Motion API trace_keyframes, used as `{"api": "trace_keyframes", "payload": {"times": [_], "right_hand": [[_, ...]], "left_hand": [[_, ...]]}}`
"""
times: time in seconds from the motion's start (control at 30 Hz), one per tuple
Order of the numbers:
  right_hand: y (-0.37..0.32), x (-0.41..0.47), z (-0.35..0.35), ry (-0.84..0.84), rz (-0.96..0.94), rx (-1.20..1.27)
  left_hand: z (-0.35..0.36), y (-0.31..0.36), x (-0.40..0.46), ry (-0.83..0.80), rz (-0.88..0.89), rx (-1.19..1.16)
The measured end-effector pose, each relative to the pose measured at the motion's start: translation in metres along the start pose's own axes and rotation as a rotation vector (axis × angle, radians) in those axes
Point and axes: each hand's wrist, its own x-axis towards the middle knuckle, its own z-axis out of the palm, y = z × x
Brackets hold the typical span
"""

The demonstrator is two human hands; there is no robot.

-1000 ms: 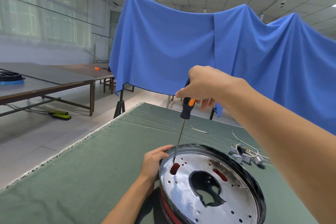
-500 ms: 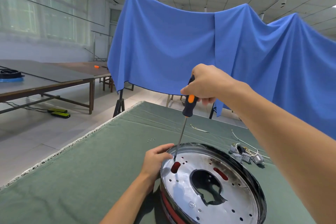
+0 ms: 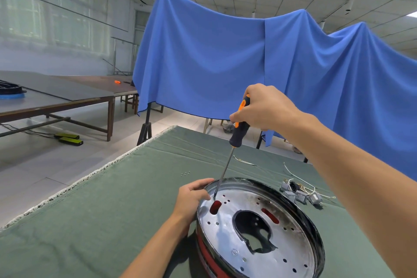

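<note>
Cloth (image 3: 203,63), blue and wide, hangs across the back of the room behind the table (image 3: 112,221), which is covered in green fabric. On the near right part of the table stands an upturned cooker (image 3: 293,232). Its shiny round base plate faces up, with a red band showing on its side wall.

The right hand (image 3: 264,108) is raised well above the cooker, fingers and thumb wrapped tight round the top of the screwdriver (image 3: 235,136). The black and orange handle sticks out below the fist. From there the thin shaft slants down and to the left, and its tip touches the base plate near the far left rim, just above a red slot (image 3: 215,207). So the tool runs from the grip down to the plate, with the working end far below the fist.

The left hand (image 3: 191,196) clasps the cooker's far left rim, fingers curled over the edge, just beside the screwdriver's tip.

Grey connectors (image 3: 297,194) with white wires lie on the table just beyond the cooker to the right. Three small screws (image 3: 185,173) sit in a row on the green fabric, near the left hand and beyond it.
</note>
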Motion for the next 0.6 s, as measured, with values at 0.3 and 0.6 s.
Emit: {"api": "trace_keyframes", "payload": {"times": [0.3, 0.6], "right_hand": [[-0.01, 0.007, 0.006, -0.067, 0.059, 0.077], [0.005, 0.004, 0.028, 0.288, 0.104, 0.026]], "left_hand": [[0.0, 0.001, 0.001, 0.001, -0.028, -0.02], [-0.001, -0.002, 0.005, 0.002, -0.032, -0.007]]}}
